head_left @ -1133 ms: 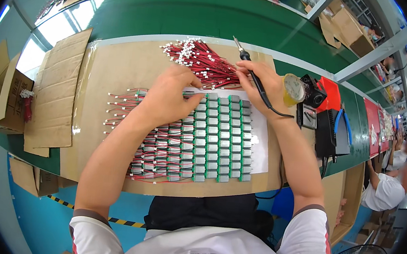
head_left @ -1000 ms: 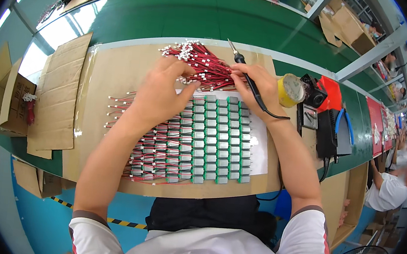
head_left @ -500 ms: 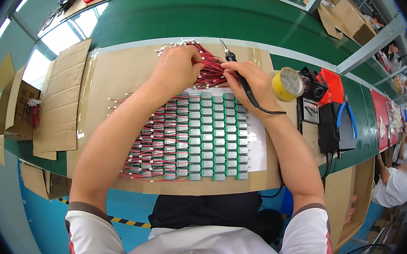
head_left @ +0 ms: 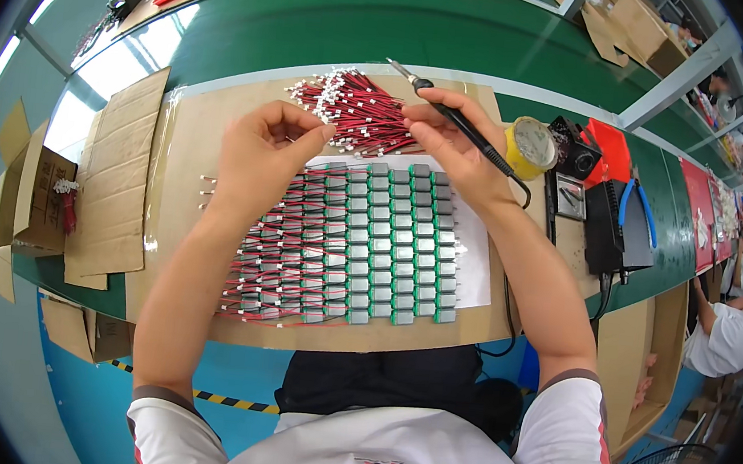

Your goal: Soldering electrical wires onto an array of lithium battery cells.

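Note:
My right hand point(head_left: 466, 156) grips a soldering iron point(head_left: 462, 124) with a black handle, its metal tip aimed up and left. The thumb and fingertips of that hand are at the right end of a pile of red-and-black wire leads point(head_left: 369, 115) with white connectors. My left hand point(head_left: 263, 150) is closed in a pinch at the pile's lower left; what it holds is too small to make out. Below both hands lie rows of small grey battery packs point(head_left: 379, 246) with green edges. Red leads point(head_left: 284, 255) run out from the left-hand packs.
A yellow round tin point(head_left: 530, 149) stands right of my right hand, by a soldering station point(head_left: 618, 229) with blue-handled pliers point(head_left: 637, 213). Cardboard point(head_left: 183, 241) covers the bench. An open carton point(head_left: 40, 191) is at left; a person point(head_left: 724, 337) sits far right.
My left hand has drawn back left and down from the wire pile, uncovering its white connectors. My right hand has shifted slightly right with the soldering iron, which now leans further left.

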A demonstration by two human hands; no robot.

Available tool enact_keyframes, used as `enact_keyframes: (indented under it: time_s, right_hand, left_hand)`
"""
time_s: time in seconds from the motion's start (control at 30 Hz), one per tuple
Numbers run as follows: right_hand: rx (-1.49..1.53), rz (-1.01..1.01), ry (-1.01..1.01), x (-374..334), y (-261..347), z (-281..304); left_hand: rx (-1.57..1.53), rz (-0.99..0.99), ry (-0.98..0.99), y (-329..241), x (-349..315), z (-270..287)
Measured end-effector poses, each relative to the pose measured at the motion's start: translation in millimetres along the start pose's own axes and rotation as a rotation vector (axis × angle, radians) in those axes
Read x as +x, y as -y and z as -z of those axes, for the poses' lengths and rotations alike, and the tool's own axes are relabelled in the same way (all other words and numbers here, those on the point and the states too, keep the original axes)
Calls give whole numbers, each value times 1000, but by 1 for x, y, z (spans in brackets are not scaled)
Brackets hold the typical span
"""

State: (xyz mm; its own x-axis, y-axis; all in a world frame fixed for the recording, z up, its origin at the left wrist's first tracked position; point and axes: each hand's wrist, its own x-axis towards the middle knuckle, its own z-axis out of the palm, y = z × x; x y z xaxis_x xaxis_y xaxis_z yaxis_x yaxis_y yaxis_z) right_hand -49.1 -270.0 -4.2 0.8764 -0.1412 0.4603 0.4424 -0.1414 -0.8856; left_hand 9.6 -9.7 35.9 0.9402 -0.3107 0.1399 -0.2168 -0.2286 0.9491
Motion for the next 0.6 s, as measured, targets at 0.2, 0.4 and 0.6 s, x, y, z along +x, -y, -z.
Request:
enact_keyframes:
  time_s: [0.2,0.4,0.6]
  right_hand:
    - [150,-52,37,-8,4,-7]
    - [-88,123,130,-12,14,-9]
    - [-178,192,156,-19,27,-15]
  left_hand:
    - [-123,-4,18,7,-13,-9]
    - [434,-548,-63,0,-14,-13]
    - [271,-186,270,-18,-15,-23]
